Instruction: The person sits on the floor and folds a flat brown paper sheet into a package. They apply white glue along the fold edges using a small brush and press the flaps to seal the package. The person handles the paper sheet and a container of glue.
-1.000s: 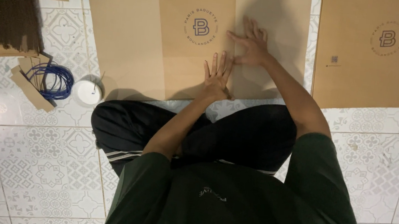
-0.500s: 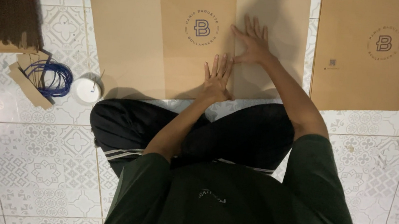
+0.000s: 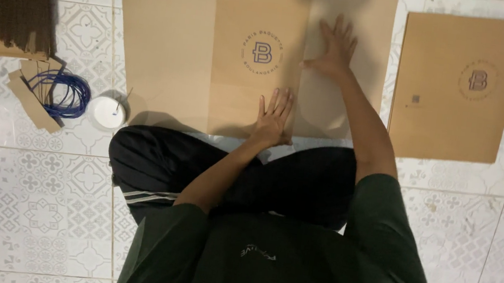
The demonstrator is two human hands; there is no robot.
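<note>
While the left hand (image 3: pixel 273 117) stays flat, fingers spread, on the near edge of the large brown printed paper sheet (image 3: pixel 237 51) lying on the patterned tiled floor (image 3: pixel 36 199), the right hand (image 3: pixel 335 47) has slid slightly farther away, palm open, apparently smoothing the folded panel's crease.

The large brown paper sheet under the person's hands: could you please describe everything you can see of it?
The large brown paper sheet lies flat on the patterned tile floor, kraft-like, with vertical creases and a round printed emblem near its middle. Its right panel is folded over. The left hand presses flat near the lower edge; the right hand is spread on the folded panel.
</note>
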